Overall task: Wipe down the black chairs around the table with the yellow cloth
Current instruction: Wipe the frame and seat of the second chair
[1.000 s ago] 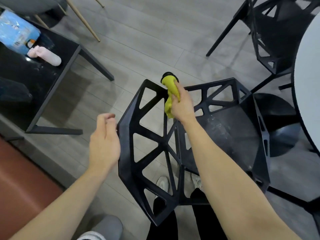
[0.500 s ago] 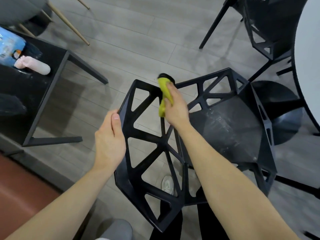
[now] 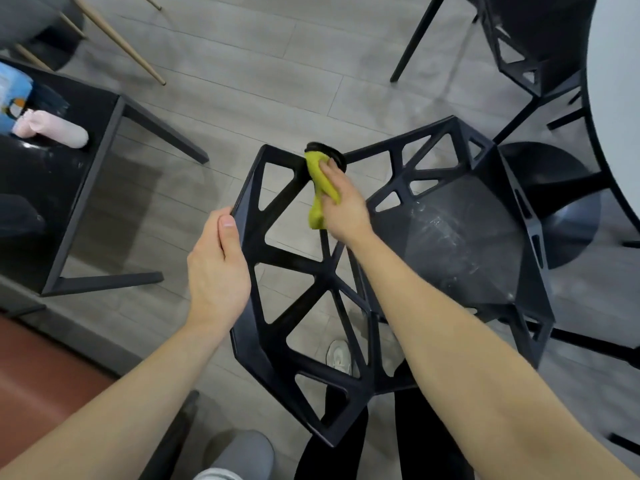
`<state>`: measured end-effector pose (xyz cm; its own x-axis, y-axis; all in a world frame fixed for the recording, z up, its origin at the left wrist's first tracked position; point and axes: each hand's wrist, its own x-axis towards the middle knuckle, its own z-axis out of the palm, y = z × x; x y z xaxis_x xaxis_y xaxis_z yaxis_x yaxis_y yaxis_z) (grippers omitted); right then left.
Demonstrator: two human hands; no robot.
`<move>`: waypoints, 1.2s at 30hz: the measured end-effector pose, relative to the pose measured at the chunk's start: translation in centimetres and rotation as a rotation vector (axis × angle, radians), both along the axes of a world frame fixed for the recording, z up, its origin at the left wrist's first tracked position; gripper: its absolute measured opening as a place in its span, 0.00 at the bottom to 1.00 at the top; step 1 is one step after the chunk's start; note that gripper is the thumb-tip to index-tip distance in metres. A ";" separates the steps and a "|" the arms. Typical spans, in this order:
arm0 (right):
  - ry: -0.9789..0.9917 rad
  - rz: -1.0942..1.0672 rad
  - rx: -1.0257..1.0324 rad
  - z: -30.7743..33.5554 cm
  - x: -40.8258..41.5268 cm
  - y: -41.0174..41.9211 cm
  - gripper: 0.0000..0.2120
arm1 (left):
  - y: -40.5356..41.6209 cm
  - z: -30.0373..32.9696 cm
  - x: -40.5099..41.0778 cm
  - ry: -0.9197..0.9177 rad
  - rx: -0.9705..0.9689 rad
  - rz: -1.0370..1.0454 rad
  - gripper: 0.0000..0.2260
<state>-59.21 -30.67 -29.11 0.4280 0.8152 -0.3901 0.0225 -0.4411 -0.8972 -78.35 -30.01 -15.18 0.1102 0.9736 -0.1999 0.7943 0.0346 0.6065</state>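
Note:
A black chair (image 3: 460, 244) with a triangular lattice back stands right below me, its dusty seat toward the right. My right hand (image 3: 343, 206) grips the yellow cloth (image 3: 320, 188) and presses it against a strut near the top of the backrest. My left hand (image 3: 218, 271) holds the left edge of the backrest, thumb on top. A second black chair (image 3: 512, 46) stands at the upper right beside the white round table (image 3: 616, 84).
A low black side table (image 3: 86, 188) on the left carries a pink bottle (image 3: 52, 129) and a blue packet (image 3: 14, 95). The white table's black base (image 3: 561, 206) sits right of the chair. Wooden chair legs (image 3: 121, 43) angle in at upper left. My shoes and dark trousers show beneath the backrest.
My left hand moved in from mid-air and took hold of the backrest's left edge. My right hand slid the cloth a little along the upper strut. The view shifted slightly.

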 end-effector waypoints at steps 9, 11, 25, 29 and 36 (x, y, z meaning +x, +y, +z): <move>0.033 0.073 -0.332 0.0 -6.2 -14.6 0.32 | 0.0 -0.1 0.0 -0.027 -0.016 0.017 0.18; -0.001 0.104 -0.182 2.9 -7.6 -12.8 0.33 | 0.1 0.0 0.0 -0.036 -0.017 0.026 0.18; 0.026 0.206 0.028 6.4 -9.5 -14.1 0.39 | 0.3 -0.1 0.0 -0.089 -0.045 0.026 0.18; 0.133 0.031 -0.263 4.0 -5.4 -13.7 0.32 | -0.1 0.1 0.0 -0.165 -0.091 0.048 0.19; 0.209 -0.247 -0.123 7.8 -2.7 0.3 0.37 | -0.3 0.8 0.4 -0.286 -0.156 0.197 0.17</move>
